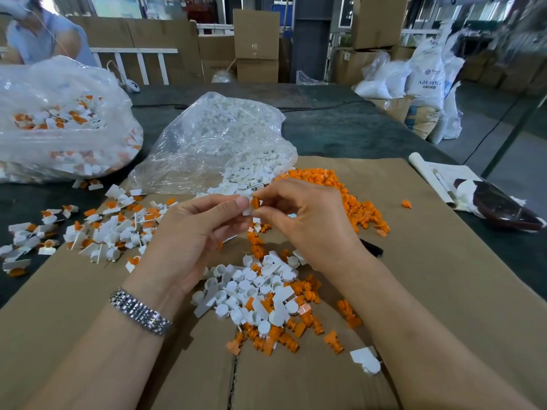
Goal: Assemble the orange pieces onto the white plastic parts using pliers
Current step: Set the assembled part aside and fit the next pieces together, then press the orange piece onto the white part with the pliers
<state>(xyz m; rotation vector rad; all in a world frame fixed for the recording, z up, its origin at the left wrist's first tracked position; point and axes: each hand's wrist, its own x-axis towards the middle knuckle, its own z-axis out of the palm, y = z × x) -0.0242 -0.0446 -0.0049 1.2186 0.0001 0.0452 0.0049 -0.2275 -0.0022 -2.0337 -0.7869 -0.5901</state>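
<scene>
My left hand [195,229] pinches a small white plastic part [246,204] between thumb and fingers. My right hand [302,217] pinches an orange piece [255,202] and holds it against the white part, above the cardboard sheet [414,261]. Below my hands lies a mixed pile of loose white parts [251,288] and orange pieces [284,335]. A larger heap of orange pieces [352,199] sits behind my right hand. Joined white-and-orange parts [112,229] are scattered to the left. A dark handle [371,248], perhaps pliers, shows by my right wrist.
A clear bag of white parts [225,143] lies open behind my hands. A bigger bag of joined parts [59,119] stands at the far left, with a person [41,34] behind it. A rolled paper and dark object [497,205] lie at the right. Cardboard boxes and sacks stand beyond the table.
</scene>
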